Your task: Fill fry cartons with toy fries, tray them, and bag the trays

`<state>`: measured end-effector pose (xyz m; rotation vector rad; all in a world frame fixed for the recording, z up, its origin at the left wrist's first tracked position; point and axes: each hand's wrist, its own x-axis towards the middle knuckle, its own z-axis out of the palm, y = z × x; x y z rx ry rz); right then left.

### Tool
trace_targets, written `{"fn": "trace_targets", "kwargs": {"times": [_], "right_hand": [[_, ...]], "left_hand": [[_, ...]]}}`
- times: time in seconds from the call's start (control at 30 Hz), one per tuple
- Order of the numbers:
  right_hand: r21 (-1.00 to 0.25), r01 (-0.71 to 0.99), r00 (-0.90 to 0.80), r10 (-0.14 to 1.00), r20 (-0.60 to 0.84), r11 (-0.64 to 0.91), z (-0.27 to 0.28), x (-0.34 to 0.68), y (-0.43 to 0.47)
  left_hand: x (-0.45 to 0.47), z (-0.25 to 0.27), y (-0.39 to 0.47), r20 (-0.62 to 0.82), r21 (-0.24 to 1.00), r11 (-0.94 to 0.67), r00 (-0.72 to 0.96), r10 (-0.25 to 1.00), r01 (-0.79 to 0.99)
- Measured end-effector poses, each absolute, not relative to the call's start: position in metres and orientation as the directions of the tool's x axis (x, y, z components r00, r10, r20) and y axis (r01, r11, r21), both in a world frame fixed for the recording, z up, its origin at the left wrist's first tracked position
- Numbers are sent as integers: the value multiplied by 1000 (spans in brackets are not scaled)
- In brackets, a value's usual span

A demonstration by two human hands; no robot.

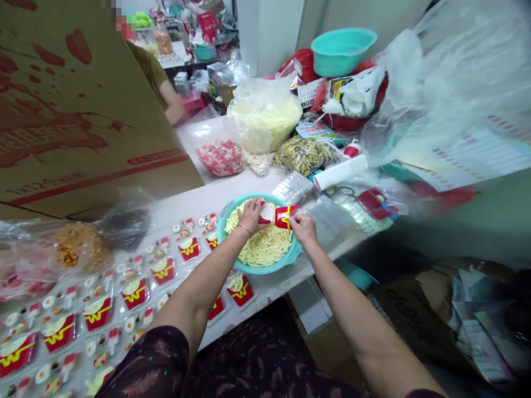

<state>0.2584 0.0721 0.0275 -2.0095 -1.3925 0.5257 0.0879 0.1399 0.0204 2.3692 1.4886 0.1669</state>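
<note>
A turquoise basin (265, 270) full of pale yellow toy French fries (265, 249) stands before me on the table. My right hand (305, 228) pinches the edge of a small red fry carton (284, 216) with a yellow zigzag mark, held tilted above the fries. Over the basin's left part is my left hand (249, 216), its fingers closed around a red and white piece (266, 212) that looks like another fry carton. That piece lies close against the first carton; the fingertips are partly hidden.
Rows of clear trays with filled red cartons (135, 293) and tiny toy foods cover the table at left. Behind stand a large cardboard box (83, 110), a bag of pink-and-white pieces (220, 157) and a bag of pale pieces (269, 116). Plastic sleeves (329, 221) lie right of the basin.
</note>
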Motion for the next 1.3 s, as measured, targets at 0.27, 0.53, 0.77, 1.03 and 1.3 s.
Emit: {"fn": "trace_targets", "kwargs": {"times": [0.27, 0.53, 0.77, 1.03, 1.3], "right_hand": [[-752, 657, 33, 998, -46, -56, 17, 199, 12], [-735, 640, -427, 899, -96, 225, -4, 164, 4], [-268, 891, -415, 898, -150, 367, -11, 154, 74], [-520, 802, -389, 918, -81, 294, -36, 183, 71], [-951, 146, -330, 892, -308, -274, -10, 210, 67]], "left_hand": [[64, 8, 52, -71, 547, -481, 610, 789, 685], [-11, -21, -23, -109, 625, -174, 306, 946, 761], [-39, -16, -22, -107, 714, 47, 42, 993, 699], [-49, -16, -16, -67, 661, 87, -57, 996, 746], [-18, -18, 13, -12, 650, -106, 150, 989, 752]]}}
